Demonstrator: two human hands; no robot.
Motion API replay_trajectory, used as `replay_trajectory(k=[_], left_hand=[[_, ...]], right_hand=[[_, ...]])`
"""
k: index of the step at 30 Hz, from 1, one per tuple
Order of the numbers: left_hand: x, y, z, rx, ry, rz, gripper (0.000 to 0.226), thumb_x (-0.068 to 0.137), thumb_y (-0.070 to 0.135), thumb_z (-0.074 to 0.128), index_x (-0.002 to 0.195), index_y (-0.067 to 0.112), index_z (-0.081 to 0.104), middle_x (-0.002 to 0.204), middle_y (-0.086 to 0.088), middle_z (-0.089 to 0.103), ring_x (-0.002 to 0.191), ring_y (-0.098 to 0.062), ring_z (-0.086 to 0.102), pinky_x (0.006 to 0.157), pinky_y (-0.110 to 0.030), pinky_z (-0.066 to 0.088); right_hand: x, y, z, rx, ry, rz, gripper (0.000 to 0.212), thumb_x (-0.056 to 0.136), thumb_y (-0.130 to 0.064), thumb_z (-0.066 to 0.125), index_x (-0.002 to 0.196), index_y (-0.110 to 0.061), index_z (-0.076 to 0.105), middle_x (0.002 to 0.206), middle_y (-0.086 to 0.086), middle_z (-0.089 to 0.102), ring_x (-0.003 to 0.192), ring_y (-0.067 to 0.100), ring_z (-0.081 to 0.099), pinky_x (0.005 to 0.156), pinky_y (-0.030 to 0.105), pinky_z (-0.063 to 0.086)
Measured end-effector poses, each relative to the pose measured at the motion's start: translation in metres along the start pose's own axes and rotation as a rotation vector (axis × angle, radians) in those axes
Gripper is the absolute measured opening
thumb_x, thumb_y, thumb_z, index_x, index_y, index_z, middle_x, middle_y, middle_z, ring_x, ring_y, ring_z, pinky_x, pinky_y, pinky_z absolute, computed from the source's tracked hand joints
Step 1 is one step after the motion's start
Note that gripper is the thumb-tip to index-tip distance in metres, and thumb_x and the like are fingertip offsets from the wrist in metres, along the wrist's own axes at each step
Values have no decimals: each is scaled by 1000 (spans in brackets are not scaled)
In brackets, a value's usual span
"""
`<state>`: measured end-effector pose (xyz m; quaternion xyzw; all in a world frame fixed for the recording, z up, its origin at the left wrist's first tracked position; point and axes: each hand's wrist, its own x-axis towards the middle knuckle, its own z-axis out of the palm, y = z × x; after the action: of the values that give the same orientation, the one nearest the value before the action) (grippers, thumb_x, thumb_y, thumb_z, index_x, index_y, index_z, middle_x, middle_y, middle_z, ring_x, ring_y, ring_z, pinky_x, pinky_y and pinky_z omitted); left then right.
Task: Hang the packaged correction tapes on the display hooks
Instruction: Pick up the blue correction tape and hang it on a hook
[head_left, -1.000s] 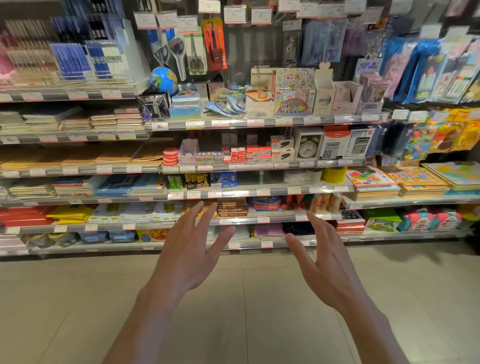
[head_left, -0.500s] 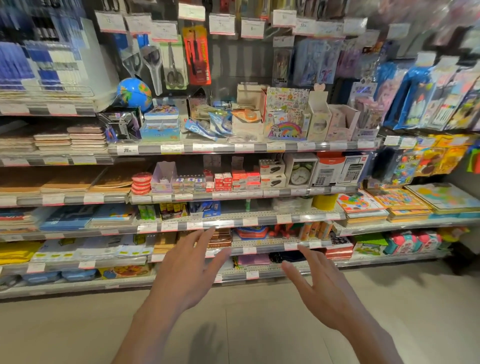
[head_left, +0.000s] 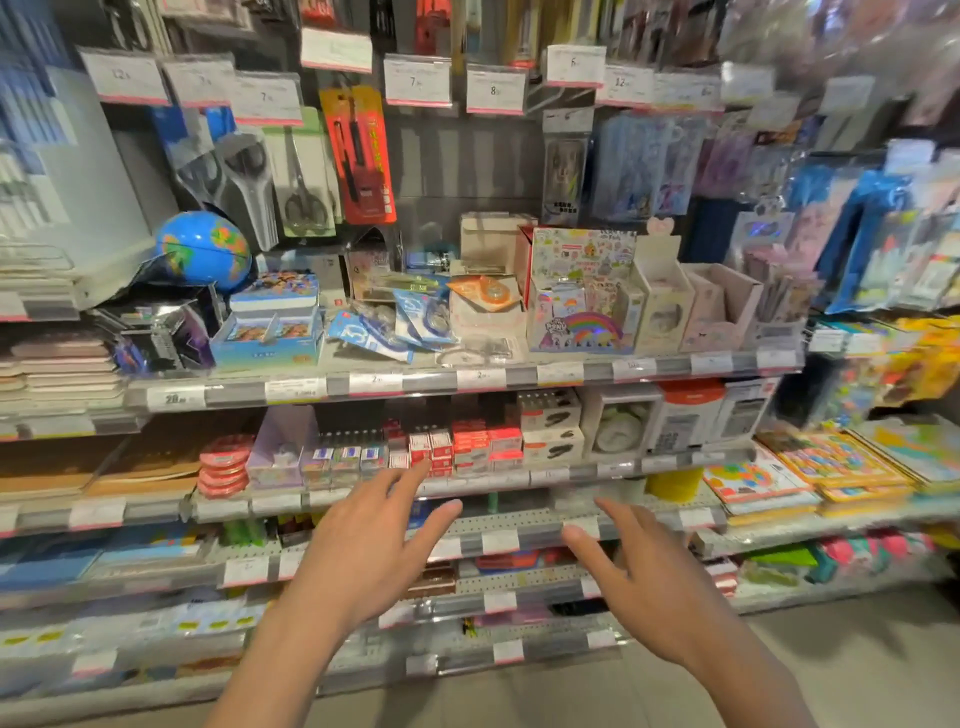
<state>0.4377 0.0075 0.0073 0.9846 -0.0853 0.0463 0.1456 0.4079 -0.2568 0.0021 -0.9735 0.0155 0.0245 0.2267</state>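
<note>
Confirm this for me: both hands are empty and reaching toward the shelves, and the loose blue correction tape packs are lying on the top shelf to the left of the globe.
Not quite. The head view shows the left hand and right hand empty and reaching, but the blue correction tape packs lie to the right of the globe, not the left.

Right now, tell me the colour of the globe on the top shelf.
Bright blue globe, with green, yellow and orange land patches; the head view shows it.

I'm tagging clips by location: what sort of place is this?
Most likely a stationery aisle in a shop. Price tags hang above packaged scissors on hooks, price strips line each shelf edge, and a small globe sits among boxed goods.
</note>
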Motion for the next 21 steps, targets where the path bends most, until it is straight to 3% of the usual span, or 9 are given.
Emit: replay_trajectory(k=[6, 13, 21], left_hand=[[108, -7, 1, 35, 10, -65, 75, 92, 73, 24, 156, 35, 20, 156, 7, 37, 140, -17, 43, 110, -37, 39], [224, -22, -15, 31, 54, -181, 70, 95, 65, 37, 155, 32, 24, 153, 0, 43, 136, -23, 48, 105, -39, 43], [281, -80, -28, -21, 192, -447, 65, 94, 60, 48, 147, 24, 38, 131, -4, 64, 110, -26, 66, 90, -41, 52]], right_hand=[[121, 4, -19, 9, -6, -110, 82, 88, -78, 24, 155, -31, 24, 159, -7, 33, 144, 13, 34, 113, 35, 34], [267, -16, -53, -48, -7, -332, 84, 86, -81, 26, 151, -29, 34, 152, 0, 46, 136, 18, 46, 108, 40, 42], [371, -75, -49, -108, -90, -516, 78, 90, -76, 33, 150, -26, 35, 151, 3, 45, 131, 27, 52, 103, 44, 46]])
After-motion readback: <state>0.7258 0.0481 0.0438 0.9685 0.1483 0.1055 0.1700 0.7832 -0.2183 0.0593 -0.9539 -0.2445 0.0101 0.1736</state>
